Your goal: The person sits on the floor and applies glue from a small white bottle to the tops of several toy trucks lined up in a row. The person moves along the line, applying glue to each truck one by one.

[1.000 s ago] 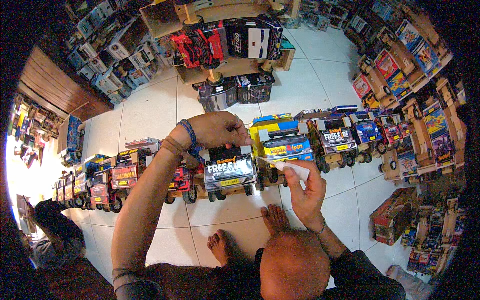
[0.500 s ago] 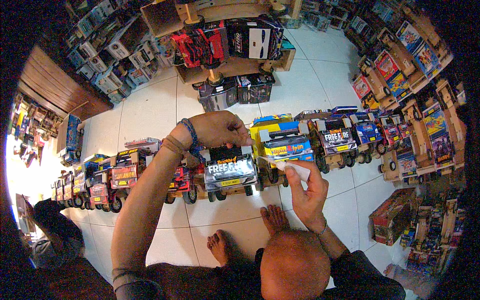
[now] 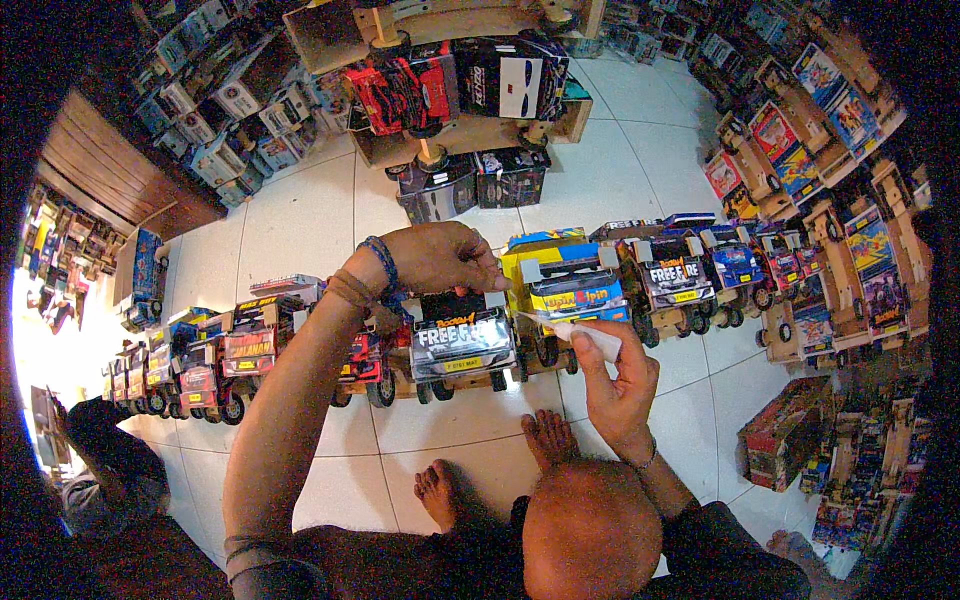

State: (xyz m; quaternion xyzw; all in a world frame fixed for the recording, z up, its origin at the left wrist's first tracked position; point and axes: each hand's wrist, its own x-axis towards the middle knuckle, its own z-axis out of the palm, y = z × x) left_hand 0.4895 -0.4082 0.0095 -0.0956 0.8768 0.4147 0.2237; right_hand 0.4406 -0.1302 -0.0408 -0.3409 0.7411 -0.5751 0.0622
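Right hand (image 3: 622,398) slightly rightward, around white nozzled bottle (image 3: 601,342), contents hidden.

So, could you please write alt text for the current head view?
A person's right hand holds a white nozzle-tipped bottle beside a yellow-and-blue toy truck, the left hand over the black truck next to it. More toy trucks line the tiled floor.

Right hand (image 3: 622,388) grips white nozzle bottle (image 3: 600,343); left hand (image 3: 445,258) near top of silver-black toy truck (image 3: 462,343); yellow-blue truck (image 3: 577,297) beside.
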